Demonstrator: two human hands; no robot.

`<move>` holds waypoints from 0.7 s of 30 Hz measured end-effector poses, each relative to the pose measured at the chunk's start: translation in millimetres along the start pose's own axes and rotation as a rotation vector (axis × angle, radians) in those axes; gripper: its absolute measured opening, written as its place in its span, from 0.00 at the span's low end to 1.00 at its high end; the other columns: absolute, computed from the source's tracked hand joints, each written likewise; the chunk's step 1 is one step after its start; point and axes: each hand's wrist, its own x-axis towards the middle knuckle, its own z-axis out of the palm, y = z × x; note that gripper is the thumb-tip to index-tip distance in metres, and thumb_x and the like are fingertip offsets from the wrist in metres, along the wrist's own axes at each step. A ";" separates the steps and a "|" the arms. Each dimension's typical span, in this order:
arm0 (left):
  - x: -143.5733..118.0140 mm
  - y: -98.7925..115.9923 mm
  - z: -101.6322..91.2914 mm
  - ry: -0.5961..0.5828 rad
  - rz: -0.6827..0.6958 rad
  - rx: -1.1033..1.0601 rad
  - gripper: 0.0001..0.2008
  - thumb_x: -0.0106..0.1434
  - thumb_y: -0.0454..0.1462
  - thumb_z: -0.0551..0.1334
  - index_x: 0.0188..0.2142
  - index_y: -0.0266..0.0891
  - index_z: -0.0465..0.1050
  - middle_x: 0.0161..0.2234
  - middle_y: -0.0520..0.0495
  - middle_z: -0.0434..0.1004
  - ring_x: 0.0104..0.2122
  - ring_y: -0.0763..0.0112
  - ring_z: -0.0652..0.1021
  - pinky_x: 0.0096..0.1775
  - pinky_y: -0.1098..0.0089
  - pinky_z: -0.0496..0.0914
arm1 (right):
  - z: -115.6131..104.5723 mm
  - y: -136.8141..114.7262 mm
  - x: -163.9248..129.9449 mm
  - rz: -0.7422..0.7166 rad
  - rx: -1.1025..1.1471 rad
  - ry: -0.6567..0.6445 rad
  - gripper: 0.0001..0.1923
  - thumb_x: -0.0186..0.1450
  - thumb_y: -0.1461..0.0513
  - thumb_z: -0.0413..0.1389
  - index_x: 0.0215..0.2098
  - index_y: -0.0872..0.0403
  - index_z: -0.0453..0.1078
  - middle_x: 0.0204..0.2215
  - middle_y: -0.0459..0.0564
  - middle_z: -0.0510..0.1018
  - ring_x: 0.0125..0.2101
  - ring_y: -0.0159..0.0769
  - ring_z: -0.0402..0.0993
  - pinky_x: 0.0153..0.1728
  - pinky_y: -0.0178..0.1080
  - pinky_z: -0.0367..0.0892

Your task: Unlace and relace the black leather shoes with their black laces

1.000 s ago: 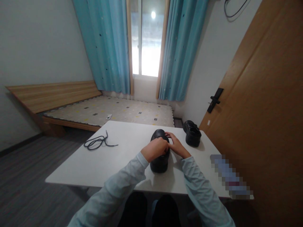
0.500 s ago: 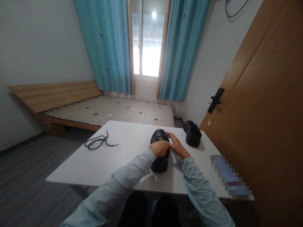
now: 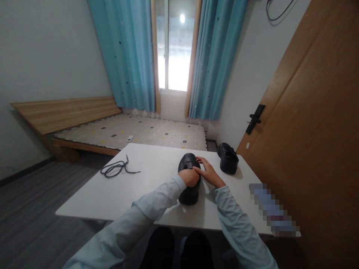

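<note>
— Black leather, or something like it: the near shoe stands on the white table, toe pointing away from the person, roughly in the middle of the table's near half.

— And the hands?

— Both are on it. The left hand lies over the top of the near shoe, fingers curled in; whether it grips anything under them cannot be told. The right hand rests against the shoe's right side with its fingers stretched flat toward the tongue, not closed on anything that can be seen. Both arms wear pale blue sleeves.

— Any brand on the shoe?

— None can be read. The upper is plain and dark, and any mark is too small to make out.

— What else is on the table?

— A second black shoe stands near the far right corner, apart from the first. A dark shoelace lies loose in a loop on the left side, well away from both hands. A blurred patch covers something at the right edge; nothing in it is legible.

— Beyond the table?

— A low wooden bed with a patterned mattress, turquoise curtains either side of a bright window, and a wooden door with a black handle on the right.
</note>
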 end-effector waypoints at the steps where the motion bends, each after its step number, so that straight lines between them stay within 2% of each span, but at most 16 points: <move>1: -0.4 0.9 -2.5 -0.035 -0.015 0.002 0.11 0.55 0.23 0.56 0.34 0.21 0.77 0.30 0.29 0.79 0.32 0.56 0.80 0.32 0.67 0.71 | -0.3 -0.3 0.0 -0.001 0.002 -0.001 0.26 0.59 0.54 0.58 0.53 0.54 0.62 0.47 0.56 0.70 0.47 0.42 0.68 0.52 0.48 0.62; 5: -1.0 4.3 -14.3 -0.164 -0.039 -0.002 0.11 0.54 0.23 0.57 0.36 0.21 0.77 0.34 0.28 0.79 0.36 0.55 0.80 0.36 0.67 0.72 | -0.9 -0.4 0.3 0.002 0.009 0.000 0.27 0.59 0.54 0.58 0.53 0.54 0.62 0.46 0.56 0.70 0.47 0.42 0.68 0.52 0.48 0.62; 8: -1.8 5.8 -20.8 -0.206 -0.042 -0.010 0.12 0.54 0.23 0.57 0.37 0.22 0.77 0.36 0.29 0.79 0.38 0.57 0.80 0.39 0.68 0.71 | -1.0 0.1 0.5 0.001 0.014 0.002 0.27 0.58 0.53 0.58 0.53 0.54 0.63 0.46 0.55 0.70 0.46 0.41 0.68 0.51 0.47 0.63; 17: -2.6 8.5 -28.6 -0.256 -0.024 -0.020 0.12 0.53 0.23 0.59 0.36 0.24 0.77 0.37 0.30 0.79 0.39 0.58 0.79 0.42 0.68 0.71 | -2.9 -1.1 -0.4 0.014 0.029 0.004 0.27 0.58 0.54 0.59 0.53 0.53 0.62 0.45 0.55 0.70 0.45 0.41 0.69 0.50 0.48 0.64; 21: -1.5 8.9 -27.8 -0.240 -0.037 -0.023 0.12 0.52 0.23 0.59 0.35 0.27 0.77 0.36 0.33 0.80 0.38 0.60 0.79 0.42 0.69 0.71 | -3.1 -0.1 -0.5 0.014 0.026 0.008 0.27 0.58 0.54 0.59 0.53 0.53 0.63 0.45 0.55 0.70 0.45 0.41 0.69 0.49 0.47 0.64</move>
